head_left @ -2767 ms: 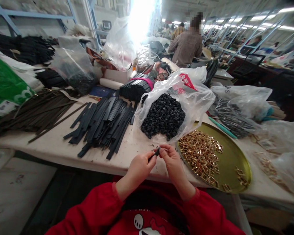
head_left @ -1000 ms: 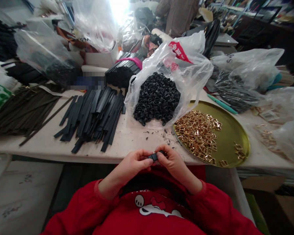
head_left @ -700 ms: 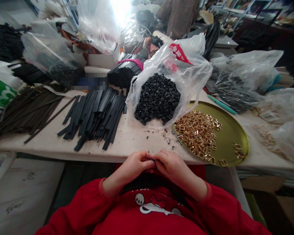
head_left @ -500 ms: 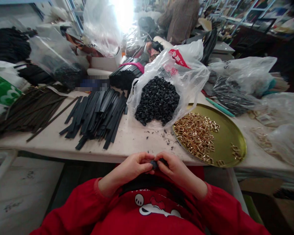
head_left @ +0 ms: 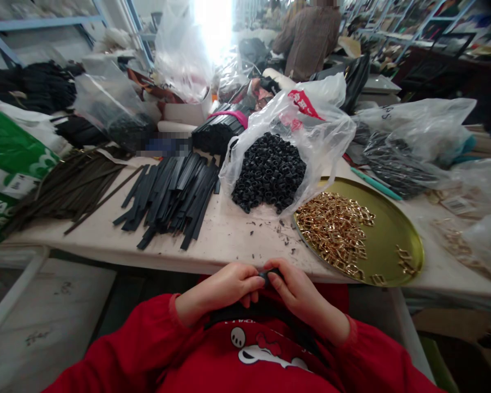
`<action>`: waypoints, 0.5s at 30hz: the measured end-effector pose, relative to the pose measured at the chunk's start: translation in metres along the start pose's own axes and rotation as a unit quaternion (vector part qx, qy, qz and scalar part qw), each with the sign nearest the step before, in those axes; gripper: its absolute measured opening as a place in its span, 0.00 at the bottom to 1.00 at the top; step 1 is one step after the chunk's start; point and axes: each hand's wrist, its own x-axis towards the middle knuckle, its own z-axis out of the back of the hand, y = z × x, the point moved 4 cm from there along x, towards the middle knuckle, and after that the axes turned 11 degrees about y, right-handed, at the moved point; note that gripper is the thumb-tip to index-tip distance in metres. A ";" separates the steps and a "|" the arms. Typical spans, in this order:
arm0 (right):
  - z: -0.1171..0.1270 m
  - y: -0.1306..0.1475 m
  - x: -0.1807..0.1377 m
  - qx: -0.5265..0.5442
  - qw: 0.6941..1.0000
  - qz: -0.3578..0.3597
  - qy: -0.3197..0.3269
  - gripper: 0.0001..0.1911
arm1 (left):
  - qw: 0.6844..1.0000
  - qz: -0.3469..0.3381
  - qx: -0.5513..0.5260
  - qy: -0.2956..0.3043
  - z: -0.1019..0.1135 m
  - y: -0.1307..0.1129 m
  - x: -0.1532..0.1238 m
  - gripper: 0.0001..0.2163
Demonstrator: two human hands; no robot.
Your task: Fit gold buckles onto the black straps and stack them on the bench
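Both hands meet just off the near edge of the bench (head_left: 213, 240). The left hand (head_left: 229, 286) and the right hand (head_left: 297, 288) each have a grip pinched on one small black piece (head_left: 269, 274), held between the fingertips (too little of it shows to tell its shape). It looks like a fitting step, worked by feel. The bag of black rings (head_left: 270, 172) and the gold tray (head_left: 396, 218) of buckles (head_left: 335, 232) sit further in towards the right edge, and the black strips (head_left: 175, 191) lie to the left. Any next move calls for a firm, steady pinch.

Red sweatshirt (head_left: 155, 355), ribbed cuffs (head_left: 175, 307), white cartoon chest print (head_left: 265, 347)
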 end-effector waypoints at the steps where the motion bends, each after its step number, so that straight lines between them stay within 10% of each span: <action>1: -0.001 0.000 0.002 0.001 1.000 0.008 0.003 0.08 | 0.999 -0.008 0.038 -0.008 0.003 -0.004 0.000 0.14; 10: 0.009 -0.022 0.046 -0.010 0.994 -0.066 -0.085 0.15 | 0.933 -0.008 0.332 -0.138 0.050 -0.022 0.025 0.17; 15: 0.020 -0.038 0.079 -0.229 0.961 -0.043 -0.151 0.11 | 0.790 0.131 0.466 -0.375 0.134 -0.013 0.004 0.12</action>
